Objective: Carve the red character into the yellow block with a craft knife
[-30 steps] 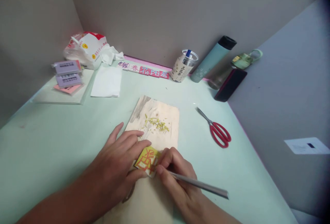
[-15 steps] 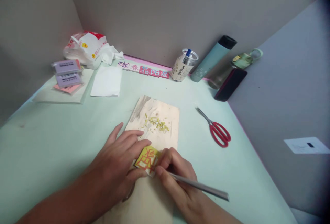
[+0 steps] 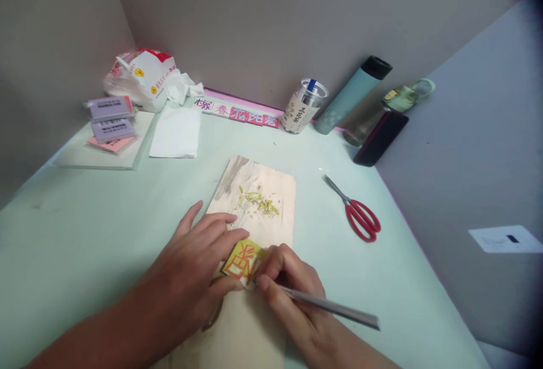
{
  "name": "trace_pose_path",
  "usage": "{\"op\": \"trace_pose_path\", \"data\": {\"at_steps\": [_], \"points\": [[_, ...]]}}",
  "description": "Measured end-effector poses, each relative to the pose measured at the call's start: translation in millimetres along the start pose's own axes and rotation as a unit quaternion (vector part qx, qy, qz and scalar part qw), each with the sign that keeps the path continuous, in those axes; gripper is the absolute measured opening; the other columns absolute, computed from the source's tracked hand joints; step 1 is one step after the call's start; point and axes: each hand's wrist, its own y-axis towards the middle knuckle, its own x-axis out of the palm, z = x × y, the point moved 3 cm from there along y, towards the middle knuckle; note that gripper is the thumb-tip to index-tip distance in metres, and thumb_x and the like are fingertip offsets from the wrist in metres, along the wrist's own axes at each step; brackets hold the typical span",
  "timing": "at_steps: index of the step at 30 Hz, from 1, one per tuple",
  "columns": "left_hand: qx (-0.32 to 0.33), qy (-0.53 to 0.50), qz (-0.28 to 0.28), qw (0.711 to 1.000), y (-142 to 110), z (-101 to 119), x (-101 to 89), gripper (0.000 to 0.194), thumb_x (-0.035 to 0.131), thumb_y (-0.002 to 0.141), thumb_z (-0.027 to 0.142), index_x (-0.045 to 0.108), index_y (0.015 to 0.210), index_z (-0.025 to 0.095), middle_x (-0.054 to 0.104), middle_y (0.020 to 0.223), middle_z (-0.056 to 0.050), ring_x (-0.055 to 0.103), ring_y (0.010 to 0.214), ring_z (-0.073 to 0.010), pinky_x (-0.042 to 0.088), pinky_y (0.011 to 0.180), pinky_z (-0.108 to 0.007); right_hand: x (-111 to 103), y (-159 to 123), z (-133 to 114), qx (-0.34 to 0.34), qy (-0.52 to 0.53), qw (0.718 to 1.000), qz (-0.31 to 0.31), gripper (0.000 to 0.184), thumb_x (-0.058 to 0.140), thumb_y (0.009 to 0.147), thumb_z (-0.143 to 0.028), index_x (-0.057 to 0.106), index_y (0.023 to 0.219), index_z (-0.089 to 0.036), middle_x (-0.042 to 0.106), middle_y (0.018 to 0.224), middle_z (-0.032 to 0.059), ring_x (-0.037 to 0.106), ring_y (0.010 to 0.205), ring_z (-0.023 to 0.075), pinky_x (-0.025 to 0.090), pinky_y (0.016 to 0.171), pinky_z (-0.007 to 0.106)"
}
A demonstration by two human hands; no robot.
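On a pale wooden board (image 3: 271, 230) lies a small yellow carving block (image 3: 241, 261) with red character lines and some white cut-away patches. My left hand (image 3: 199, 261) grips the block's left side between thumb and fingers, pressing it to the board. My right hand (image 3: 292, 290) is closed in a pen hold on a slim metal carving knife (image 3: 335, 308), whose handle points to the lower right. The knife's tip meets the block's lower right part, mostly hidden by my fingers. Yellow shavings (image 3: 261, 202) are scattered on the board beyond the block.
Red-handled scissors (image 3: 360, 219) lie to the right. Along the back stand a clear cup (image 3: 301, 108), a teal bottle (image 3: 352, 94), a green-lidded flask (image 3: 365, 120) and a leaning phone (image 3: 379, 138). Carved blocks (image 3: 237, 112), white paper (image 3: 176, 134), wrapped blocks (image 3: 112, 123) and a bag (image 3: 142, 77) sit at the left back.
The knife's tip and my right fingers have shifted very slightly at the block's lower right. My left hand and the block stay in place; the view has moved a little.
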Motion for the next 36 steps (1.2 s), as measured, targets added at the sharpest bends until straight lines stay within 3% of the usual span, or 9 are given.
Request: {"op": "trace_pose_path", "data": {"at_steps": [7, 14, 17, 23, 31, 36], "points": [[0.012, 0.01, -0.015, 1.0, 0, -2, -1.1, 0.046, 0.075, 0.086, 0.024, 0.052, 0.126, 0.026, 0.066, 0.116, -0.003, 0.054, 0.127, -0.0288, 0.013, 0.119, -0.055, 0, 1, -2, -0.003, -0.008, 1.0, 0.009, 0.02, 0.045, 0.096, -0.026, 0.039, 0.077, -0.024, 0.05, 0.07, -0.0016, 0.043, 0.062, 0.0144, 0.038, 0.059, 0.028], [-0.011, 0.039, 0.039, 0.998, 4, 2, -0.9, 0.038, 0.081, 0.075, 0.024, 0.055, 0.102, 0.022, 0.061, 0.104, -0.004, 0.053, 0.125, -0.0332, 0.017, 0.119, -0.057, -1, 1, 2, -0.014, -0.05, 0.998, 0.029, 0.019, 0.045, 0.096, -0.024, 0.04, 0.078, -0.024, 0.05, 0.072, -0.0008, 0.045, 0.063, 0.0145, 0.038, 0.059, 0.028], [-0.017, 0.045, 0.024, 0.999, 3, 2, -2.6, 0.049, 0.088, 0.066, 0.027, 0.051, 0.098, 0.023, 0.061, 0.104, -0.005, 0.052, 0.127, -0.0349, 0.017, 0.119, -0.057, -2, 1, 3, -0.018, -0.053, 0.998, 0.029, 0.019, 0.046, 0.095, -0.024, 0.04, 0.077, -0.024, 0.049, 0.07, -0.0016, 0.044, 0.06, 0.0142, 0.037, 0.057, 0.027], [-0.019, 0.047, -0.011, 0.999, -2, 2, -8.9, 0.06, 0.088, 0.061, 0.011, 0.046, 0.102, 0.024, 0.062, 0.112, -0.004, 0.046, 0.136, -0.0309, 0.017, 0.121, -0.051, -1, 1, 5, -0.004, -0.057, 0.998, 0.031, 0.02, 0.046, 0.095, -0.027, 0.04, 0.076, -0.024, 0.05, 0.07, -0.0012, 0.045, 0.061, 0.015, 0.038, 0.056, 0.028], [0.024, 0.07, 0.048, 0.996, 0, -2, -2.8, 0.067, 0.098, 0.048, 0.028, 0.044, 0.088, 0.024, 0.062, 0.1, -0.004, 0.055, 0.125, -0.0382, 0.02, 0.118, -0.06, 1, -2, 8, -0.04, -0.073, 0.996, 0.043, 0.02, 0.047, 0.096, -0.024, 0.038, 0.077, -0.024, 0.048, 0.069, -0.0032, 0.042, 0.058, 0.0129, 0.036, 0.055, 0.026], [0.003, 0.077, 0.052, 0.996, 4, 5, -0.9, 0.061, 0.096, 0.05, 0.032, 0.049, 0.087, 0.022, 0.065, 0.098, -0.005, 0.058, 0.123, -0.0396, 0.022, 0.116, -0.063, 6, -3, 10, -0.067, -0.099, 0.991, 0.054, 0.021, 0.047, 0.096, -0.022, 0.039, 0.077, -0.024, 0.049, 0.067, -0.0042, 0.043, 0.056, 0.0116, 0.035, 0.053, 0.024]]}}
